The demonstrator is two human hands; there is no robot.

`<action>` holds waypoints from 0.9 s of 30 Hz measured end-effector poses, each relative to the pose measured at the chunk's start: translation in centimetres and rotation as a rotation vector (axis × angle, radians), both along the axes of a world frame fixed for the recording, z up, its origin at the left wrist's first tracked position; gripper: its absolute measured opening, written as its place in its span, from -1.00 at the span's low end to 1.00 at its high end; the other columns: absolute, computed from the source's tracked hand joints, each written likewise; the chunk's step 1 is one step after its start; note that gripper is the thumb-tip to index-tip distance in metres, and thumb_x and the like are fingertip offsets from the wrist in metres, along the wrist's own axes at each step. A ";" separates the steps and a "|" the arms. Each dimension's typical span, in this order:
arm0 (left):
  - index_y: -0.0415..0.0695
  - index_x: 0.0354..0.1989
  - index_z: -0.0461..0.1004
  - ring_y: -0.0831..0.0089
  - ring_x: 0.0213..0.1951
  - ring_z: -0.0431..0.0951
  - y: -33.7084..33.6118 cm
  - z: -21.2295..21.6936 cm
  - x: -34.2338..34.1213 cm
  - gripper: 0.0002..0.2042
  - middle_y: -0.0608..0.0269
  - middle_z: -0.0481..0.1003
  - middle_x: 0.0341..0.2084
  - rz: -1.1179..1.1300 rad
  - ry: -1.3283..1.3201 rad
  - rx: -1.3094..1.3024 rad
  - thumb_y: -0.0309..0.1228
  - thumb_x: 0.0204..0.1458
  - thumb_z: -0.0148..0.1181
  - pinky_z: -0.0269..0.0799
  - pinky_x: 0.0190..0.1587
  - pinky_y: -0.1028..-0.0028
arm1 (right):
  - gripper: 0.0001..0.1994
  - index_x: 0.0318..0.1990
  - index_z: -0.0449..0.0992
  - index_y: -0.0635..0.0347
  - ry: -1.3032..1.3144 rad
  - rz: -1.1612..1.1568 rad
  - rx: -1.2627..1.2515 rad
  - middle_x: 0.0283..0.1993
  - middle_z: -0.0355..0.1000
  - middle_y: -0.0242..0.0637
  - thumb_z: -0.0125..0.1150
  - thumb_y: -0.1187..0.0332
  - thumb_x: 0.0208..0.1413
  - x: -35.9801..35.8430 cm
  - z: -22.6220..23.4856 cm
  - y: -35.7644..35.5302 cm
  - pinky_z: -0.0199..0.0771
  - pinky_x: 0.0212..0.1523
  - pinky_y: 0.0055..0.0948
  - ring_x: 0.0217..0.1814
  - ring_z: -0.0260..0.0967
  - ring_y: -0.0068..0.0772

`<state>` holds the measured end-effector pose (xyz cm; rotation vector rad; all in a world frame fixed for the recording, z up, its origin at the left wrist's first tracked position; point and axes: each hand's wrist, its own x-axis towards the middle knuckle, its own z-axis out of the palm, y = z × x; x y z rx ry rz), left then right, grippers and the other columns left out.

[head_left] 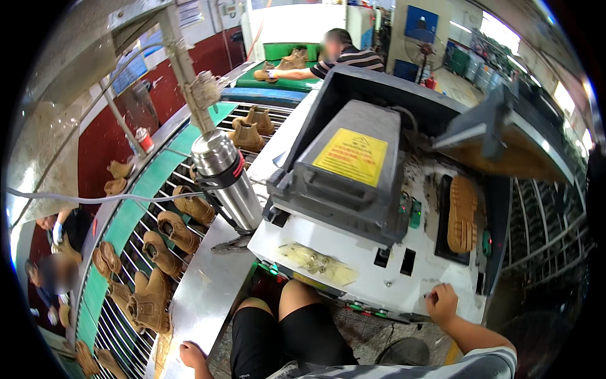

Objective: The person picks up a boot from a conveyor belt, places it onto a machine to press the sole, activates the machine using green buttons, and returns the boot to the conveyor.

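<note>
My right hand (443,304), its fingers curled, rests at the front edge of a white machine top (353,252). A small thin bit seems to poke out at its fingertips, too small to name. Beyond it, a tan shoe sole (463,215) lies tread up on a black pad under a raised dark lid (505,136). My left hand (192,355) is curled low beside the metal ledge (205,284), with nothing visible in it. Nearest to that hand is a brown ankle boot (151,302) on the roller conveyor.
A steel thermos (227,180) stands on the ledge between conveyor and machine. More brown boots (180,230) line the rollers (136,252). The machine's second cover (353,170) is lowered. Another person (347,57) handles boots at the green belt (252,79); people also work at far left.
</note>
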<state>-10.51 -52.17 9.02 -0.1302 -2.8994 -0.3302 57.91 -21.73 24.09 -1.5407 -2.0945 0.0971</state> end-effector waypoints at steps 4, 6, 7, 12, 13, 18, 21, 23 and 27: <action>-0.22 -0.52 0.47 -0.06 -0.42 0.49 -0.9 -0.3 -0.3 -0.61 -0.04 0.52 -0.50 0.034 -0.018 -0.011 -0.16 0.16 -0.07 0.35 -0.33 0.05 | -0.86 -0.56 0.28 0.16 -0.116 0.097 0.033 -0.57 0.22 -0.14 0.15 0.52 -0.25 0.3 -1.3 0.8 0.12 -0.54 -0.10 -0.51 0.19 -0.01; -0.22 -0.53 0.46 -0.05 -0.41 0.49 -0.5 -0.1 -0.1 -0.62 -0.04 0.52 -0.50 0.041 -0.020 0.000 -0.17 0.17 -0.06 0.35 -0.32 0.06 | -0.85 -0.56 0.26 0.15 -0.178 0.151 0.029 -0.57 0.20 -0.14 0.14 0.52 -0.24 1.7 -2.5 0.9 0.08 -0.54 -0.10 -0.51 0.17 -0.03; -0.22 -0.53 0.46 -0.04 -0.41 0.49 -0.4 0.0 -0.1 -0.62 -0.03 0.52 -0.51 0.040 -0.019 0.005 -0.17 0.17 -0.06 0.35 -0.32 0.07 | -0.85 -0.57 0.25 0.14 -0.177 0.170 0.024 -0.57 0.20 -0.15 0.13 0.51 -0.26 2.5 -3.0 0.9 0.07 -0.54 -0.10 -0.51 0.17 -0.04; -0.21 -0.60 0.42 0.00 -0.48 0.47 -0.6 -0.9 -0.9 -0.64 0.01 0.49 -0.57 0.022 0.048 0.019 -0.21 0.15 0.00 0.34 -0.38 0.11 | -0.88 -0.53 0.28 0.17 -0.294 0.279 0.155 -0.50 0.20 -0.17 0.13 0.49 -0.16 4.4 -5.2 0.6 0.10 -0.48 -0.14 -0.47 0.18 -0.09; -0.21 -0.60 0.42 0.01 -0.48 0.47 -0.2 -0.4 -0.6 -0.64 0.00 0.49 -0.58 0.032 0.039 0.022 -0.22 0.15 0.00 0.34 -0.38 0.11 | -0.89 -0.52 0.30 0.18 -0.324 0.295 0.228 -0.49 0.20 -0.17 0.12 0.50 -0.14 4.7 -5.6 0.5 0.11 -0.48 -0.14 -0.46 0.19 -0.08; -0.21 -0.61 0.43 -0.01 -0.48 0.48 0.0 1.5 0.5 -0.65 -0.01 0.49 -0.60 0.075 0.006 0.061 -0.22 0.12 0.02 0.34 -0.38 0.10 | -0.91 -0.48 0.27 0.19 -0.230 0.173 0.145 -0.50 0.16 -0.16 0.05 0.49 -0.01 5.5 -7.0 0.9 0.08 -0.46 -0.13 -0.46 0.14 -0.08; -0.20 -0.60 0.46 -0.03 -0.47 0.49 -0.4 0.8 0.1 -0.67 -0.02 0.50 -0.58 0.069 0.011 0.040 -0.23 0.11 0.03 0.35 -0.38 0.08 | -0.92 -0.48 0.29 0.20 -0.237 0.175 0.183 -0.50 0.17 -0.16 0.04 0.50 -0.01 5.5 -6.8 0.4 0.08 -0.47 -0.13 -0.47 0.15 -0.09; -0.20 -0.59 0.48 -0.02 -0.47 0.50 0.2 2.2 0.7 -0.67 -0.03 0.51 -0.57 0.065 0.011 0.066 -0.23 0.10 0.03 0.36 -0.37 0.08 | -0.93 -0.48 0.30 0.20 -0.221 0.182 0.178 -0.50 0.18 -0.16 0.04 0.50 -0.02 5.1 -6.8 0.7 0.09 -0.48 -0.12 -0.47 0.16 -0.09; -0.20 -0.59 0.48 -0.02 -0.47 0.50 -1.5 0.9 0.2 -0.68 -0.02 0.51 -0.58 0.024 0.088 0.104 -0.25 0.10 0.02 0.38 -0.37 0.09 | -0.91 -0.47 0.27 0.19 -0.119 0.165 0.138 -0.52 0.17 -0.14 0.03 0.47 0.01 4.9 -7.1 1.2 0.06 -0.49 -0.10 -0.49 0.14 -0.06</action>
